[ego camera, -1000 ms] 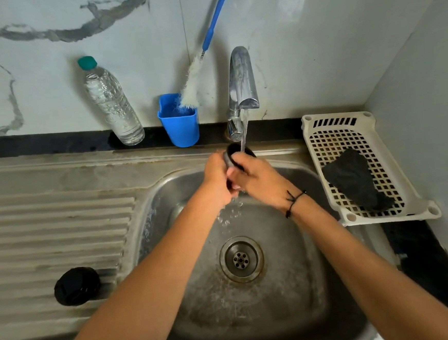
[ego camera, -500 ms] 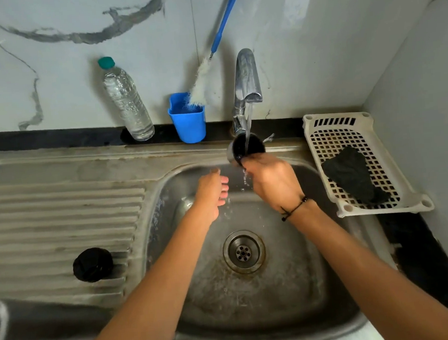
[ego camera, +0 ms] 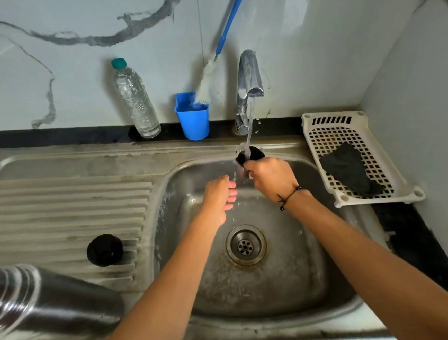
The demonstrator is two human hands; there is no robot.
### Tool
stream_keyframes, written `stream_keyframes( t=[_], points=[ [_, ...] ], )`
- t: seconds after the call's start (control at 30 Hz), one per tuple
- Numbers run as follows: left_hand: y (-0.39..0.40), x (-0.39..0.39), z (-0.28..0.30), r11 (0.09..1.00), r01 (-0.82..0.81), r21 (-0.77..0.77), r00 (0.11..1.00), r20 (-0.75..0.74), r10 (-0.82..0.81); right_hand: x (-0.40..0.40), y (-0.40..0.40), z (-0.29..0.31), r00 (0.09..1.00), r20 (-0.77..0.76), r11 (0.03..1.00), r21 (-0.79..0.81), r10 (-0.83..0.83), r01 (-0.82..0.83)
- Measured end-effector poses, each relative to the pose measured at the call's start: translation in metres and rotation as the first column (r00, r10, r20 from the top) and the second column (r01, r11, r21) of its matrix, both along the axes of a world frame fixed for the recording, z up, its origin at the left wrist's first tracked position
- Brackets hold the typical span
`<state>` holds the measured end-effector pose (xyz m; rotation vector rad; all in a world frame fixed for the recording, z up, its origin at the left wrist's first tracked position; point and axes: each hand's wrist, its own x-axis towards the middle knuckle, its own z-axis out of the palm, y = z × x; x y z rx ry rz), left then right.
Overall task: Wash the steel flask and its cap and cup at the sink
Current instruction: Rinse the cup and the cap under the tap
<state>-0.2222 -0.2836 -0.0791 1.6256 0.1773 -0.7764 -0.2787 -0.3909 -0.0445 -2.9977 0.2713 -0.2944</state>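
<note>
**Cup rinse under running tap**

The steel flask (ego camera: 48,299) lies on its side on the draining board at the near left. The black cap (ego camera: 104,249) rests on the ribs beyond it. Over the sink (ego camera: 293,285), the left hand (ego camera: 219,194) hangs loosely curled, holding nothing. The right hand (ego camera: 270,178) grips the cup (ego camera: 253,153) under the tap (ego camera: 248,79) stream.

No readable text — the water bottle (ego camera: 136,99) seemingly unlabelled.

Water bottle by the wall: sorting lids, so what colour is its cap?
Teal-green, on the clear water bottle, seen in the head view.
</note>
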Motion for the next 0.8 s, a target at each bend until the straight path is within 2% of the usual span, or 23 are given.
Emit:
stream_keyframes(
  t=[0.1, 0.17, 0.27, 0.33, 0.37, 0.47, 0.53, 0.6, 0.63, 0.73, 0.8],
  points=[
    [0.003, 0.000, 0.000, 1.000, -0.010, -0.013, 1.000, 0.006, 0.010, 0.001, 0.002, 0.005, 0.996, 0.081, 1.000, 0.009, -0.021, 0.021],
    [0.005, -0.001, 0.000, 1.000, -0.013, -0.011, 1.000, -0.001, 0.013, 0.003, 0.005, 0.002, 0.999, 0.014, 0.998, -0.034, -0.049, 0.050],
    [0.006, -0.002, 0.000, 1.000, -0.002, -0.005, 1.000, -0.004, 0.002, -0.001, 0.008, 0.004, 0.994, 0.091, 0.998, 0.005, -0.063, 0.063],
    [0.007, -0.003, 0.002, 1.000, -0.002, -0.016, 1.000, -0.013, 0.002, 0.001, 0.005, 0.002, 0.996, 0.027, 0.994, -0.071, -0.085, 0.086],
    [0.008, -0.004, 0.004, 1.000, 0.003, -0.018, 1.000, -0.019, -0.003, 0.001, 0.005, 0.001, 0.997, 0.053, 0.994, -0.086, -0.056, 0.060],
    [0.010, -0.004, 0.008, 0.999, 0.008, -0.031, 1.000, -0.029, -0.009, -0.002, 0.006, 0.002, 0.994, 0.103, 0.999, -0.024, -0.028, 0.031],
    [0.011, -0.004, 0.010, 0.999, 0.001, -0.035, 0.999, -0.047, -0.003, 0.001, 0.005, 0.000, 0.997, 0.050, 0.996, -0.049, -0.067, 0.069],
    [0.014, -0.004, 0.011, 0.999, 0.017, -0.031, 0.999, -0.045, -0.019, -0.002, 0.011, 0.005, 0.997, 0.037, 0.997, -0.002, -0.073, 0.073],
    [0.015, -0.004, 0.012, 0.999, 0.024, -0.031, 0.999, -0.039, -0.025, -0.001, 0.011, 0.007, 0.992, 0.110, 0.998, -0.013, -0.062, 0.063],
    [0.021, -0.005, 0.011, 0.999, 0.022, -0.037, 0.999, -0.036, -0.023, 0.001, 0.016, 0.010, 0.997, -0.039, 0.995, -0.072, -0.065, 0.062],
    [0.025, -0.006, 0.010, 0.999, 0.028, -0.033, 0.999, -0.037, -0.029, 0.001, 0.017, 0.004, 0.998, 0.023, 0.997, -0.047, -0.054, 0.055]
  ],
)
